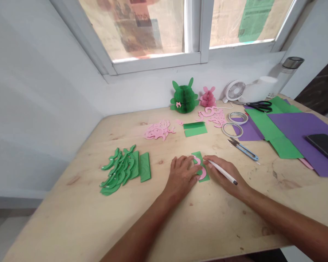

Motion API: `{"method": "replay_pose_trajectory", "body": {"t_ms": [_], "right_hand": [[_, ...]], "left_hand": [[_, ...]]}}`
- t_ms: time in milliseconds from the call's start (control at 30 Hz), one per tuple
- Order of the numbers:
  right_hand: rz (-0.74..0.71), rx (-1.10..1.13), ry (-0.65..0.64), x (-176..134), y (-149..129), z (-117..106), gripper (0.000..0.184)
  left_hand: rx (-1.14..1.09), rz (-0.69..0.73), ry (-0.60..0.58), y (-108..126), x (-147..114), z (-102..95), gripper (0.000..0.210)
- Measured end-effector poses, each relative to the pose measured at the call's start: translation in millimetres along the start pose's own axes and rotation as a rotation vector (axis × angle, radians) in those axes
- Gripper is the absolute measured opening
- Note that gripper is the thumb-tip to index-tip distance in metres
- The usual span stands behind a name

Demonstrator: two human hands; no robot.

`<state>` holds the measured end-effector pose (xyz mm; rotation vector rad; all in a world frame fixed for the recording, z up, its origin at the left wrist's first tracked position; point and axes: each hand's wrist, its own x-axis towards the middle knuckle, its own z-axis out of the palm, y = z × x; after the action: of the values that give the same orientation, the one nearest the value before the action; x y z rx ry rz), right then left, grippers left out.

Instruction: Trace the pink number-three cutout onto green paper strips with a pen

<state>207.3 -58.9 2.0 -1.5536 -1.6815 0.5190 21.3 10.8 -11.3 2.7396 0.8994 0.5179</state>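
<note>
My right hand (pixel 225 174) grips a white pen (pixel 223 171) with a dark end. The pen's tip is at the right edge of a small green paper strip (pixel 205 177). On that strip lies a curved pink paper cutout (pixel 202 173). My left hand (pixel 181 173) rests with fingers spread, its fingertips on the pink cutout and strip. Left of this hand are two green paper rectangles (pixel 145 167) and a heap of curved green cutouts (pixel 120 173). A folded green paper piece (pixel 195 131) lies beyond the hands.
Pink cutouts (pixel 159 130) lie farther back, near a green honeycomb paper figure (pixel 184 100) and a smaller pink one (pixel 207 98). On the right are tape rolls (pixel 232 130), thread snips (pixel 244 150), black scissors (pixel 259 106), purple sheets (pixel 306 134), a phone (pixel 324 145) and a fan (pixel 235 91).
</note>
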Motion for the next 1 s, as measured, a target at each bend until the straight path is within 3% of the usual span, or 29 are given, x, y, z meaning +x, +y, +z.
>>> {"method": "replay_pose_trajectory", "body": {"t_ms": [367,800,1000], "right_hand": [[-0.238,-0.279,0.012,12.0,13.2,17.8,0.031],[-0.320,-0.365,0.035,10.8,10.3,18.4,0.031],[-0.308,-0.359,0.019,11.1,9.6,18.2,0.031]], "left_hand": [[-0.007,-0.016,-0.008,-0.4,1.0,0.5,0.023],[-0.069,-0.043,0.003,0.9,0.5,-4.3,0.030],[-0.207,-0.063,0.060,-4.5,2.7,-8.0,0.020]]}}
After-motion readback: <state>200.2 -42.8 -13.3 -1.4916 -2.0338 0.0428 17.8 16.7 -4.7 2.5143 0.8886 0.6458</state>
